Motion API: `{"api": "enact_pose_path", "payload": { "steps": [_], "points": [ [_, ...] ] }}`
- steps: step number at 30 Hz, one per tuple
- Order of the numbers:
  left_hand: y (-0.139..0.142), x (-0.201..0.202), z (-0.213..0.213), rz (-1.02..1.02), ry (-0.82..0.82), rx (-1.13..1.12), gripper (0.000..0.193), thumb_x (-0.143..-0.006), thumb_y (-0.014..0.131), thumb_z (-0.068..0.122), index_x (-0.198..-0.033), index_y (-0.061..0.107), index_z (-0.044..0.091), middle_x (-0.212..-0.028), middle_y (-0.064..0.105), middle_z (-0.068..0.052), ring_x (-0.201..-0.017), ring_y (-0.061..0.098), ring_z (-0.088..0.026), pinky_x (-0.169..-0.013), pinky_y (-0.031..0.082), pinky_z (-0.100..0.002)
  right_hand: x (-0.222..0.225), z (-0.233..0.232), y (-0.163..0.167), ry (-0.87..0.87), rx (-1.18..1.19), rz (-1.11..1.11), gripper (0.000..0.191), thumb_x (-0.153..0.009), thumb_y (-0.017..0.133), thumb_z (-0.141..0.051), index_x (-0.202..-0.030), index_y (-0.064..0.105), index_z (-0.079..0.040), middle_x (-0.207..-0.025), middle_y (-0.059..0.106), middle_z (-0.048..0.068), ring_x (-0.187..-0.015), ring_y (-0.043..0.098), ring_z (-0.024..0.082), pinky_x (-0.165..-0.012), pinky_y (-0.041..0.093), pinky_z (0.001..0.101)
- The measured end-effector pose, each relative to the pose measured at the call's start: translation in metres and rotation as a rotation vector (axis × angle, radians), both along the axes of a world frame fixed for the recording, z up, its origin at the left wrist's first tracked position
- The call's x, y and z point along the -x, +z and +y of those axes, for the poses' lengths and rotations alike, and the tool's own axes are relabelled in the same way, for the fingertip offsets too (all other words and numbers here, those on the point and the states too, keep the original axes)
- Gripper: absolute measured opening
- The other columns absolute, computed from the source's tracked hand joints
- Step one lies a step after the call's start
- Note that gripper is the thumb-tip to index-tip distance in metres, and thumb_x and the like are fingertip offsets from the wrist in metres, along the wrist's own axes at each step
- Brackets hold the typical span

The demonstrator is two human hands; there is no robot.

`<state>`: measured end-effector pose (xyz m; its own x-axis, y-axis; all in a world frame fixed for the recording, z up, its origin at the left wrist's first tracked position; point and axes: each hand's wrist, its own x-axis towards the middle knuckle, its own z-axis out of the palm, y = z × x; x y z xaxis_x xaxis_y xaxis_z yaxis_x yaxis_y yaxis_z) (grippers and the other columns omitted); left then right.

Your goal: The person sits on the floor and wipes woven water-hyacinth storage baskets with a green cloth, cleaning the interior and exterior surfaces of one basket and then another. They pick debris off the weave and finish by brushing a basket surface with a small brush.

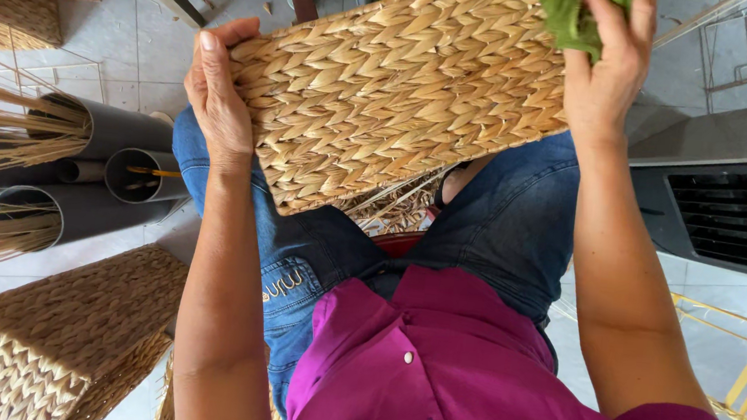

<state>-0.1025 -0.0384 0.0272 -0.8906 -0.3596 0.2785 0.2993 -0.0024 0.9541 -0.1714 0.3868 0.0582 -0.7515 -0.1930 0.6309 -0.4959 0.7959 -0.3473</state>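
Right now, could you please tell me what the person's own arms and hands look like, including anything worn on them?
Both forearms are bare. The left hand and the right hand wear no gloves, and no rings, watch or bracelets show. The short sleeves of a magenta button-front shirt with small pale buttons end above the elbows; the right sleeve's edge shows at the lower right.

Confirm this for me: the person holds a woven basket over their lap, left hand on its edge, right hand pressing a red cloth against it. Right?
Not quite: the cloth is green, not red. The head view shows the right hand pressing it against the woven basket held over the lap, with the left hand on the basket's edge.
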Motion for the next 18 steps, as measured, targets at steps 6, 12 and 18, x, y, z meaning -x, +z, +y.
{"api": "enact_pose_path", "payload": {
  "steps": [6,12,18],
  "points": [
    [-0.004,-0.002,-0.003,-0.016,0.017,-0.027,0.06,-0.112,0.044,0.049,-0.119,0.071,-0.004,-0.115,0.071,-0.01,-0.11,0.062,-0.017,-0.104,0.048,-0.032,-0.044,-0.065,-0.01,0.124,0.026,-0.188,0.038,-0.092,0.073,0.003,-0.13,0.068,-0.002,-0.159,0.047,0.02,-0.147,0.052,0.04,-0.124,0.045,0.0454],
    [0.001,-0.005,-0.006,-0.03,-0.002,-0.063,0.064,-0.111,0.041,0.052,-0.119,0.071,-0.003,-0.113,0.072,-0.011,-0.105,0.064,-0.017,-0.1,0.052,-0.032,-0.117,-0.21,0.017,0.566,-0.038,-0.167,0.056,-0.075,0.087,-0.012,-0.128,0.068,-0.014,-0.146,0.054,0.014,-0.14,0.05,0.034,-0.119,0.041,0.0486],
    [0.005,-0.005,-0.003,-0.051,-0.03,-0.175,0.057,-0.11,0.046,0.048,-0.12,0.07,-0.003,-0.106,0.072,-0.012,-0.099,0.064,-0.018,-0.094,0.052,-0.032,-0.098,-0.219,0.008,0.647,-0.061,-0.115,0.059,-0.073,0.089,-0.012,-0.128,0.068,-0.012,-0.144,0.053,0.013,-0.134,0.053,0.032,-0.111,0.047,0.0472]
  ]
}}
